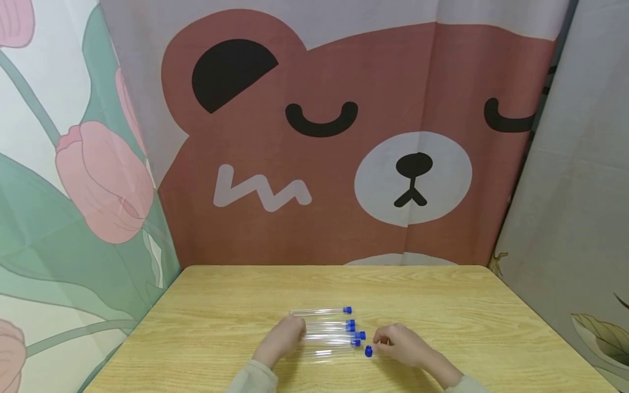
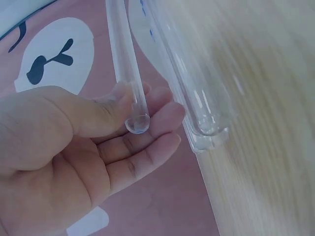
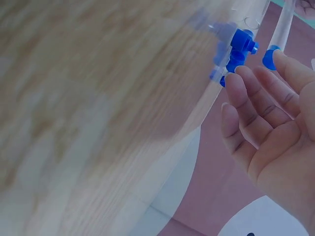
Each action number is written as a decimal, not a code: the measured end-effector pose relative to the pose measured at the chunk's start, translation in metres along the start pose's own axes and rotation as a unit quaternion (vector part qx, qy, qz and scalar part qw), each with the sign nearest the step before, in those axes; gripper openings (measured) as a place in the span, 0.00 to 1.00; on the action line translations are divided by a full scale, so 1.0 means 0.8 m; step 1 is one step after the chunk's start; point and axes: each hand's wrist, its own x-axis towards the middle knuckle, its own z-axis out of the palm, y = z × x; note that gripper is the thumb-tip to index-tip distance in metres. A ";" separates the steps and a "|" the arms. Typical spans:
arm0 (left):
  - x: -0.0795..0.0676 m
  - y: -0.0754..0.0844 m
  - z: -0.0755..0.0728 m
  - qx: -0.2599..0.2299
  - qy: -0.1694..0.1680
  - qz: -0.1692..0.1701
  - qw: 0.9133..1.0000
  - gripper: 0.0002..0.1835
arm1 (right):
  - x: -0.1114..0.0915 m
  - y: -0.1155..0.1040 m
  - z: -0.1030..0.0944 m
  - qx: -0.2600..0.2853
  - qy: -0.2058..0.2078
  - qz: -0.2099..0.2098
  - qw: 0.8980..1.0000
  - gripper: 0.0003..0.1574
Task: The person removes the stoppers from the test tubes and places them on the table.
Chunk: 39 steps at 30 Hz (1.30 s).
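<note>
My left hand pinches the rounded bottom of a clear test tube between thumb and fingers, lifted clear of the other tubes in the left wrist view. A blue cap sits on its far end. My right hand has its thumb tip right at that cap in the right wrist view, its fingers loosely bent. Other blue-capped test tubes lie side by side on the table, caps to the right. Nearest me is an uncapped tube, with a loose blue cap just right of its mouth.
The tubes lie on a light wood table. Behind it hangs a curtain with a brown bear print. A flower-print curtain is on the left and a pale one on the right.
</note>
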 end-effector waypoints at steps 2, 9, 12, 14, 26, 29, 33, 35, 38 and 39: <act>0.000 -0.001 -0.001 -0.010 -0.002 0.002 1.000 0.10 | 0.000 0.001 -0.001 0.001 0.003 0.000 1.000 0.06; 0.002 0.000 -0.006 -0.032 0.002 0.017 0.999 0.13 | -0.002 0.001 -0.003 0.013 0.012 -0.002 1.000 0.08; 0.002 0.000 -0.008 -0.040 -0.004 0.022 0.999 0.15 | -0.003 0.001 -0.005 0.025 0.013 0.002 1.000 0.09; 0.002 0.000 -0.008 -0.053 -0.011 0.015 0.998 0.16 | -0.003 0.002 -0.005 0.034 0.010 0.007 0.999 0.09; -0.003 0.000 -0.009 -0.238 -0.047 -0.034 0.969 0.17 | 0.001 0.000 -0.009 0.082 0.030 0.015 0.996 0.18; -0.004 -0.002 -0.008 -0.248 -0.050 -0.029 0.967 0.11 | 0.002 -0.002 -0.009 0.104 0.048 0.008 0.993 0.21; -0.003 -0.004 -0.006 -0.268 -0.052 -0.025 0.962 0.03 | 0.004 -0.003 -0.007 0.129 0.084 -0.017 0.988 0.24; -0.003 -0.004 -0.005 -0.282 -0.052 -0.025 0.958 0.03 | 0.005 -0.003 -0.005 0.135 0.106 -0.033 0.985 0.25; -0.002 -0.004 -0.004 -0.300 -0.051 -0.026 0.952 0.03 | 0.008 -0.001 -0.002 0.140 0.137 -0.068 0.978 0.24; -0.002 -0.003 -0.004 -0.305 -0.051 -0.027 0.951 0.03 | 0.008 -0.001 -0.001 0.142 0.144 -0.079 0.976 0.23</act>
